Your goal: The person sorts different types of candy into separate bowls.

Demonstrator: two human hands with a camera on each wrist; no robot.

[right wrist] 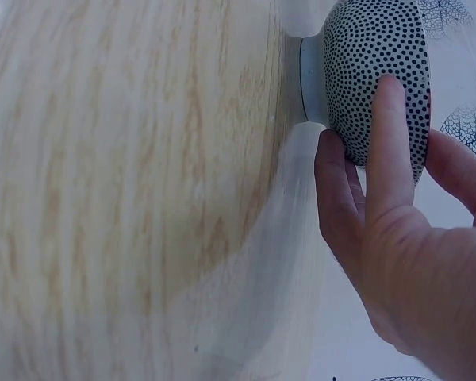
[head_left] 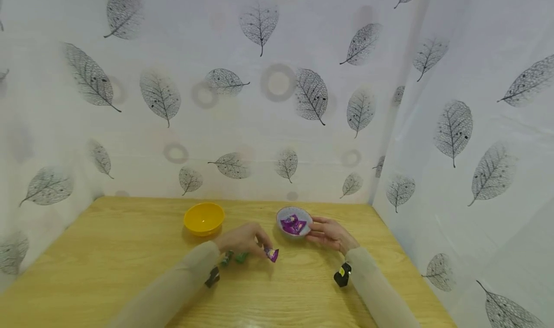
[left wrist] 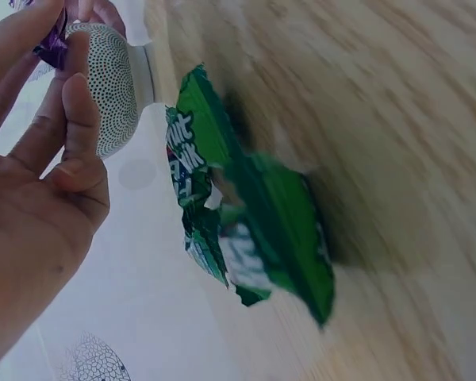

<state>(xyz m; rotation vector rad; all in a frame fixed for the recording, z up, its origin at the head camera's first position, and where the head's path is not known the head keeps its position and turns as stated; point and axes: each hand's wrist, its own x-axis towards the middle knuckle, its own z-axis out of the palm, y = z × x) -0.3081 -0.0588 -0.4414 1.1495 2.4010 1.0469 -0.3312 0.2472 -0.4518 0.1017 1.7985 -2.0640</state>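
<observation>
My left hand (head_left: 243, 238) pinches a purple-wrapped candy (head_left: 271, 255) just above the table, in front of the dotted bowl (head_left: 306, 212). In the left wrist view only part of that purple wrapper (left wrist: 54, 46) shows between the fingers. My right hand (head_left: 332, 235) holds the bowl at its right side, fingers along the speckled outer wall (right wrist: 373, 55) and one digit at the rim. Several purple-wrapped candies (head_left: 293, 225) lie inside the bowl. Under the left forearm, green-wrapped candies (left wrist: 282, 230) lie on the table, partly covered by the hand in the head view.
A yellow bowl (head_left: 204, 219) stands left of the dotted bowl, behind the left hand. The wooden table (head_left: 108, 251) meets a leaf-patterned covering (head_left: 233, 126) at the back and right. Black wrist cameras (head_left: 342, 275) are on both forearms.
</observation>
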